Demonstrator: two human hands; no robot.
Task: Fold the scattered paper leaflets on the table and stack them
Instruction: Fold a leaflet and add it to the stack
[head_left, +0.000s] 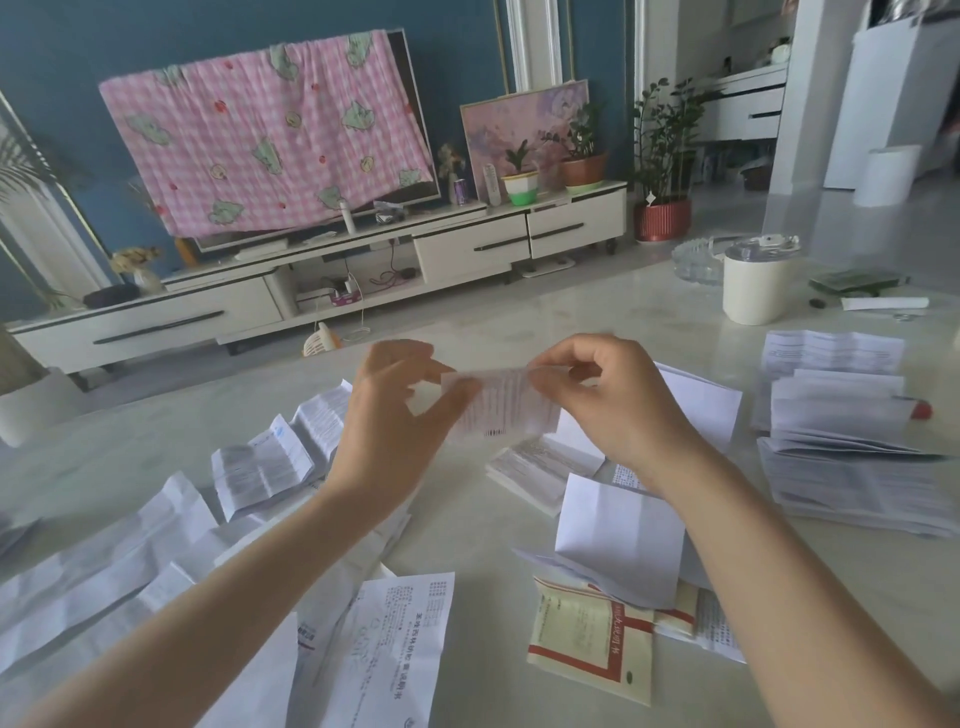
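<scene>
Living room, pale marble table (493, 322). My left hand (395, 415) and right hand (608, 400) pinch one small leaflet (501, 405) by top corners, held above table, mid-fold. Next, I judge: bring edges together, crease, carry to stack (841, 441) at right. Around: roughly ten unfolded leaflets scattered, exact count unclear where overlapping. One white cup (756, 286) beyond.

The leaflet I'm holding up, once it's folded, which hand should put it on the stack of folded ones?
Probably the right hand. Both hands pinch the leaflet, but the stack lies on the table's right side, closer to that hand; the left hand would have to cross over.
</scene>
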